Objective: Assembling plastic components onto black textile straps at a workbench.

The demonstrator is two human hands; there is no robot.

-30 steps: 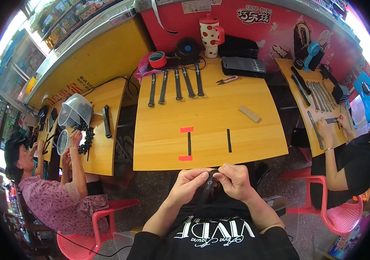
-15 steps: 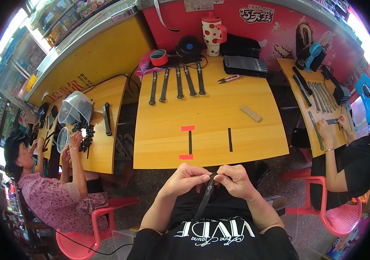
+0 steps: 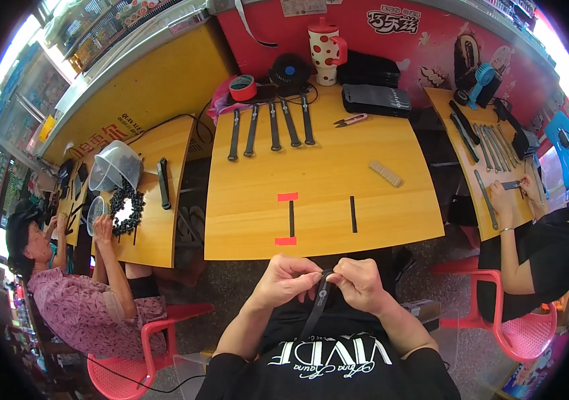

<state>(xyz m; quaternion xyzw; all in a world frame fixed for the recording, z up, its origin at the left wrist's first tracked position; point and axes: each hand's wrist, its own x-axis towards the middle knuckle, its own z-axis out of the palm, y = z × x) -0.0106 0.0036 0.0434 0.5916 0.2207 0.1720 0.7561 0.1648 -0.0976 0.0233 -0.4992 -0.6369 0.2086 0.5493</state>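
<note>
Just beyond the near edge of the table, my left hand [image 3: 288, 280] and my right hand [image 3: 359, 281] pinch the upper end of a black strap [image 3: 317, 308] between thumbs and fingers. Its free length hangs toward my shirt, with small light print on it. My fingertips partly hide the end that I hold. On the wooden table [image 3: 338, 167], in front of my hands, a black strip mark [image 3: 292, 219] runs between two pieces of red tape [image 3: 288, 197]. A second black strip mark [image 3: 354, 215] is to its right.
Several black straps [image 3: 274, 130] lie in a row at the back. Thread snips [image 3: 351, 121], a beige ridged block [image 3: 385, 174], a stack of black pieces [image 3: 376, 100], red tape roll [image 3: 242, 88] and dotted tumbler [image 3: 326, 57] are also there. Co-workers sit at tables left and right.
Both my hands keep their grip on the strap's end, with only a slight shift of the fingers. The left co-worker's raised hand has moved off the pile of small black parts, toward the clear container.
</note>
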